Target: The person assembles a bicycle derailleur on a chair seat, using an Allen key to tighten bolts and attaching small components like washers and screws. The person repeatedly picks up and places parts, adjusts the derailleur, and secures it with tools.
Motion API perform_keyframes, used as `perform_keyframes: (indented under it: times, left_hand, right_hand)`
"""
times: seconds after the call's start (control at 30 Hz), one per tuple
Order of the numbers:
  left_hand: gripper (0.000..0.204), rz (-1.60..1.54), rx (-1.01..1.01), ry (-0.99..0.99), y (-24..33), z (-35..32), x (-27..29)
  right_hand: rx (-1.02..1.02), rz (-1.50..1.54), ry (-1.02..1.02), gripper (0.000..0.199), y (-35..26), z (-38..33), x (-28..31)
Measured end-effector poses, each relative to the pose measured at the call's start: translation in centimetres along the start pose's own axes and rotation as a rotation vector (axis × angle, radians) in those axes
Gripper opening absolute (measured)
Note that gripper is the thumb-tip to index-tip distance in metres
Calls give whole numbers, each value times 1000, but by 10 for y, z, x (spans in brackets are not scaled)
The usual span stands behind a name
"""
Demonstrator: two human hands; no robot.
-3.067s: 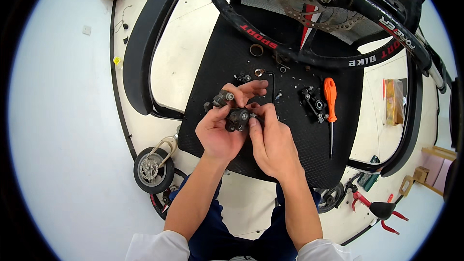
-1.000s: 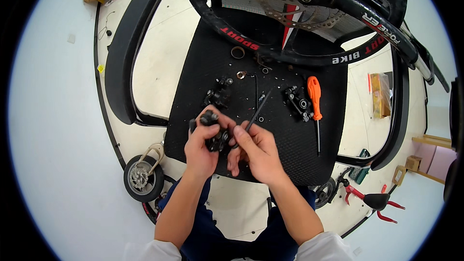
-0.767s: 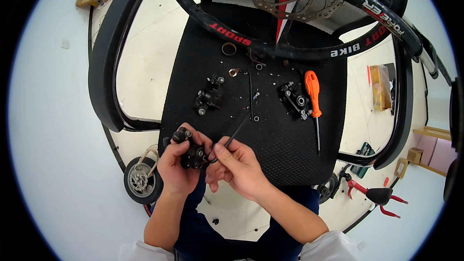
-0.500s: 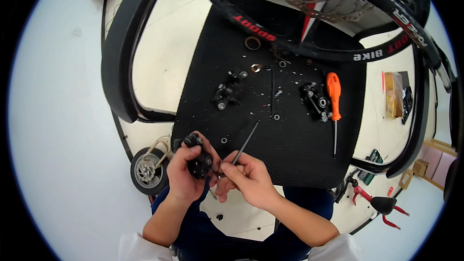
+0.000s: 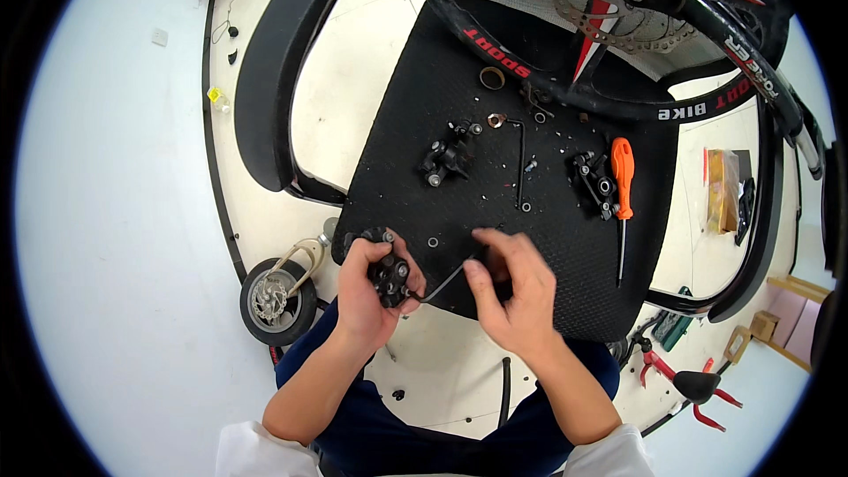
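Observation:
My left hand grips a black bicycle brake caliper above the chair seat's front edge. A thin hex key runs from the lower side of this caliper up to the thumb of my right hand. The right fingers are bent loosely around the key's far part, slightly blurred, with a gap between thumb and forefinger. Whether the key's short end sits in a bolt is hidden. A small ring lies just beyond my left hand. Another black caliper rests farther up the seat.
On the black seat lie a third caliper, an orange-handled screwdriver, another hex key and small hardware. A bicycle wheel with a brake disc arches over the far side. Armrests flank the seat.
My right hand has swung away from the left, and its fingers have loosened. The key now slants lower toward the right. The caliper stays in my left hand. The whole view has shifted slightly.

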State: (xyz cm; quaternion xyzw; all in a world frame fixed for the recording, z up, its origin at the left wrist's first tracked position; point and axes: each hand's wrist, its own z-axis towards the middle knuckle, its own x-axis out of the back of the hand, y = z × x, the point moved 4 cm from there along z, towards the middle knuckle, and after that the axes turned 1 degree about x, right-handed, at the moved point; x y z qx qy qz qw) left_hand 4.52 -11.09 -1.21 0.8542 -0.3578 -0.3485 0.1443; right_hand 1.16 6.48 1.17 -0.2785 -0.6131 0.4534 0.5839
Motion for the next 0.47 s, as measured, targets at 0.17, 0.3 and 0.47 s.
perform_keyframes:
  times: [0.17,0.3,0.47]
  left_hand:
    - [21,-54,52,28,-7,11,-9]
    - [24,-170,115,-29,-8,16,-23]
    - [26,-160,68,-61,-7,20,-30]
  right_hand:
    - [432,-236,-86,29,-31,13,10]
    - [372,-63,-94,22,-7,4,-4]
    - [-1,81,-118,15,2,0,-2]
